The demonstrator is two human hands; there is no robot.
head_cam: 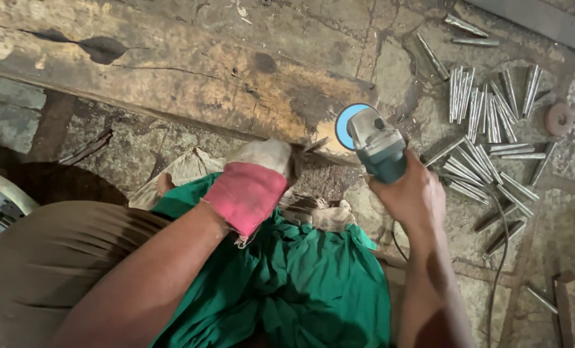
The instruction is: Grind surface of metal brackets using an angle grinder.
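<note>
Here the angle grinder [374, 145] sits in the right hand [411, 193], which is wrapped tightly around its teal body from behind, fingers closed all the way round. The grinder points away from the person, its blue-rimmed disc [344, 125] at the far end, right up against the edge of the wooden beam [171, 64] that runs across the stone floor [397, 71]. A small metal piece [316, 144] juts out just left of the disc, at the beam's edge; whether disc and piece touch cannot be told.

The left hand [255, 180] wears a glove, pink at the cuff and dirty white over the fingers. It is curled and reaches toward that metal piece, its fingertips at the piece's near end; the grip itself is hidden by the glove, so I cannot tell how firmly it holds.

A green cloth [300, 277] covers the lap below both hands. To the right of the grinder, a heap of pointed metal rods [487, 129] lies scattered on the floor, with a round grinding stone [560, 118] beyond them. The grinder's cord [501, 258] trails down past the right wrist.
</note>
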